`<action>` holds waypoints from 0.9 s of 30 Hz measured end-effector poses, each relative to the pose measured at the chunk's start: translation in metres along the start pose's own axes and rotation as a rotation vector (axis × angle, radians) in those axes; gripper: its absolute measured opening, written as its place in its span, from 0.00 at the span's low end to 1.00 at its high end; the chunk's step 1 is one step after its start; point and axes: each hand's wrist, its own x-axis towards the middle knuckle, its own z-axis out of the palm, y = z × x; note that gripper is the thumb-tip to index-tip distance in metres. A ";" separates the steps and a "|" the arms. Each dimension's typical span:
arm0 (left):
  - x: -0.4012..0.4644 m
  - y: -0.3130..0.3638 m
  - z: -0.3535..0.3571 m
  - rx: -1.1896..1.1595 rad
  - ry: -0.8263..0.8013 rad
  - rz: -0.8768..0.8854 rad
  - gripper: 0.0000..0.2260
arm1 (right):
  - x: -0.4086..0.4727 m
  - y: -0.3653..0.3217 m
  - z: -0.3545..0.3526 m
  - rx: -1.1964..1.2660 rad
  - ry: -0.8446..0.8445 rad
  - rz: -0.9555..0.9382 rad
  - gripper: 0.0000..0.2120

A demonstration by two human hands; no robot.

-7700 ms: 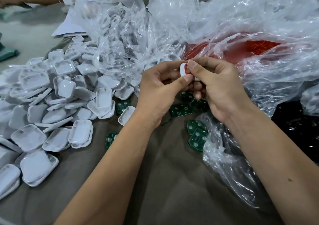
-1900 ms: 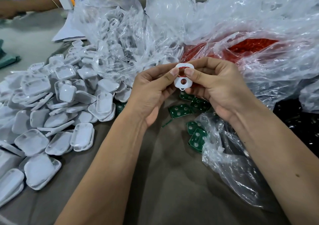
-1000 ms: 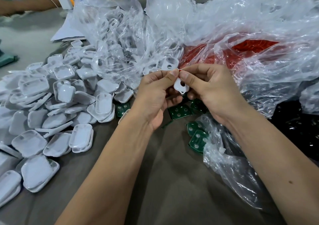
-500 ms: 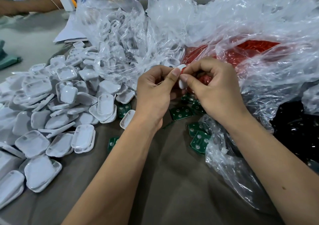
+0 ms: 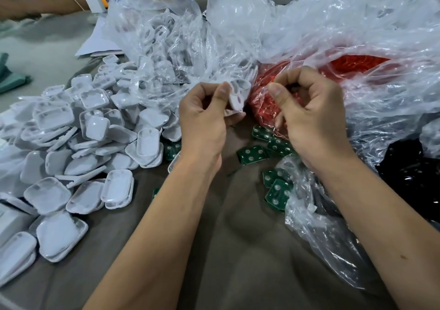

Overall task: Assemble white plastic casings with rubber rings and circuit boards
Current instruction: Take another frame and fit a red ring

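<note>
White casing (image 5: 238, 95) sits pinched in the left hand (image 5: 204, 117), long side up and down. Just right of it, the right hand (image 5: 309, 114) curls its fingers (image 5: 277, 93) by the red rings (image 5: 264, 105); its catch is hidden.

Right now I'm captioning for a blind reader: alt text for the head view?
A left hand pinches a white casing while the right hand curls at a bag of red rings. Finished casings pile at left; green boards lie below the hands.

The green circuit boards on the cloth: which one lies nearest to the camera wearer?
The green circuit board at the edge of the clear plastic bag, lowest in the picture. It lies tilted, partly over another board; the rest sit farther up, towards the hands.
</note>
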 end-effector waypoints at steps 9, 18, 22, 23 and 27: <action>-0.009 -0.001 0.004 -0.061 -0.128 -0.076 0.08 | -0.004 -0.001 0.007 -0.191 0.007 -0.188 0.08; -0.017 0.000 0.012 -0.059 -0.141 -0.080 0.11 | -0.001 0.001 0.005 -0.226 0.048 -0.215 0.15; -0.019 0.002 0.012 -0.030 -0.123 -0.046 0.11 | -0.001 0.001 0.006 -0.230 0.050 -0.227 0.14; -0.019 0.002 0.012 -0.018 -0.120 -0.041 0.12 | -0.001 0.002 0.006 -0.233 0.052 -0.234 0.14; -0.018 0.000 0.012 0.007 -0.123 -0.023 0.10 | 0.000 0.004 0.006 -0.217 0.046 -0.237 0.14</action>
